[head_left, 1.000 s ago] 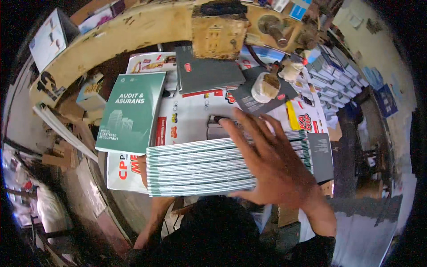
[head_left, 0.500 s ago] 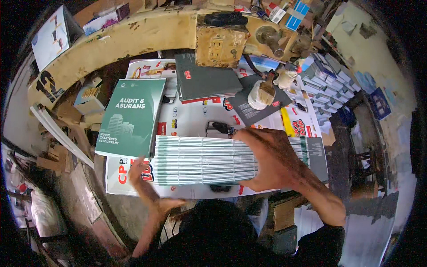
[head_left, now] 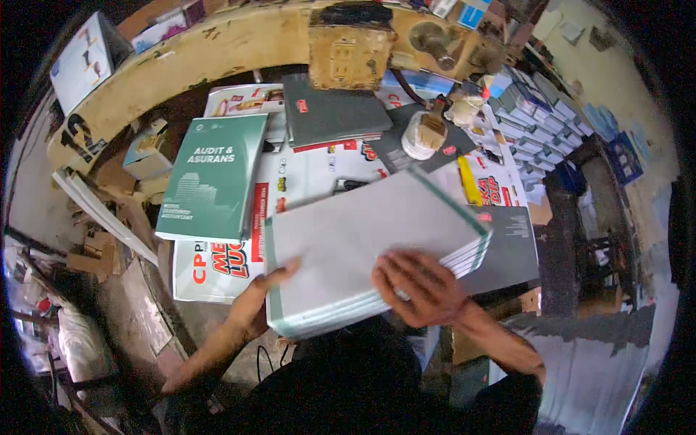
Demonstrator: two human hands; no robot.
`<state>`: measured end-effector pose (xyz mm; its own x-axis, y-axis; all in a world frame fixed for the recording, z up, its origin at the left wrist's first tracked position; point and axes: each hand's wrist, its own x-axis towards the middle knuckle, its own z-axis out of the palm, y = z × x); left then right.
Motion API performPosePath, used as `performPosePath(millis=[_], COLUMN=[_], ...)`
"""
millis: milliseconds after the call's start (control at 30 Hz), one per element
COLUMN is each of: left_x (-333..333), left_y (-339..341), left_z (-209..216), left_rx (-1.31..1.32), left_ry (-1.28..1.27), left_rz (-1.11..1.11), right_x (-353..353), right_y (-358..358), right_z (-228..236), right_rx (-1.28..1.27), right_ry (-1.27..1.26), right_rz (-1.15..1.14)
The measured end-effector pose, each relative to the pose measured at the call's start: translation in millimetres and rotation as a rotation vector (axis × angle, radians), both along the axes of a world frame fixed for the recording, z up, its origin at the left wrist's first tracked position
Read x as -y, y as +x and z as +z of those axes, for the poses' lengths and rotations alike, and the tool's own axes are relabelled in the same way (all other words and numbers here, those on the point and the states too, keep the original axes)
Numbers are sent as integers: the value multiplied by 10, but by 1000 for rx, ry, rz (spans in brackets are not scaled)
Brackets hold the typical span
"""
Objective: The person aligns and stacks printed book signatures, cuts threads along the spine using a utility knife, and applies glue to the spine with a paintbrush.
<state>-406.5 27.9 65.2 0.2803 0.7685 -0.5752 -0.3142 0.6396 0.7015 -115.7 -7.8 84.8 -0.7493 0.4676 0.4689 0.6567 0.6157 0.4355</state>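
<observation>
A stack of white book blocks (head_left: pixel 348 239) with green edge strips lies slantwise in front of me, a plain white sheet uppermost. My left hand (head_left: pixel 257 293) grips its near left corner, the thumb on top and the other fingers hidden behind the edge. Over the near right edge lies my right hand (head_left: pixel 420 286), its bent fingers on the top sheet, slightly blurred. Left of the stack is a pile of green-covered books (head_left: pixel 214 177). A loose dark grey cover (head_left: pixel 511 250) pokes out from the stack's right side.
Printed poster sheets (head_left: pixel 196 283) cover the worktop. Farther back are dark grey books (head_left: pixel 333 116), a white tub with a brush (head_left: pixel 424 134) and a yellow cutter (head_left: pixel 467 181). A curved machine frame (head_left: pixel 217 54) spans the rear. Many books (head_left: pixel 544 123) are stacked at right.
The stack, earlier with its spines facing up under my right hand, has been turned flat and nearer me. My left hand, empty before, has taken hold of its left corner.
</observation>
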Motion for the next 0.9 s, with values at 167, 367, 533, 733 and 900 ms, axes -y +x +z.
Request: performPosePath(millis=[167,367,533,733,900], left_x=[171,43,-101,-110,-109], left_y=[-99,-455,-560,-623,-490], left_z=[-282,-478,-410,-395,-117], left_rx=[-222,-334,-368,-383,-413], left_ry=[15,263,232,299,539], left_rz=[-226,-362,-466,-451,-333], right_x=[725,1150,1450,1050,807], right_y=[-217,-16,522,240,384], right_z=[-601,-266,-1519,-526,-396], right_rx=[-203,-677,-1971,-1339,-1353], right_ry=[-79,-762,-1113,-1779,-1590], right_rz=[-89,-513,-807,-615,-477])
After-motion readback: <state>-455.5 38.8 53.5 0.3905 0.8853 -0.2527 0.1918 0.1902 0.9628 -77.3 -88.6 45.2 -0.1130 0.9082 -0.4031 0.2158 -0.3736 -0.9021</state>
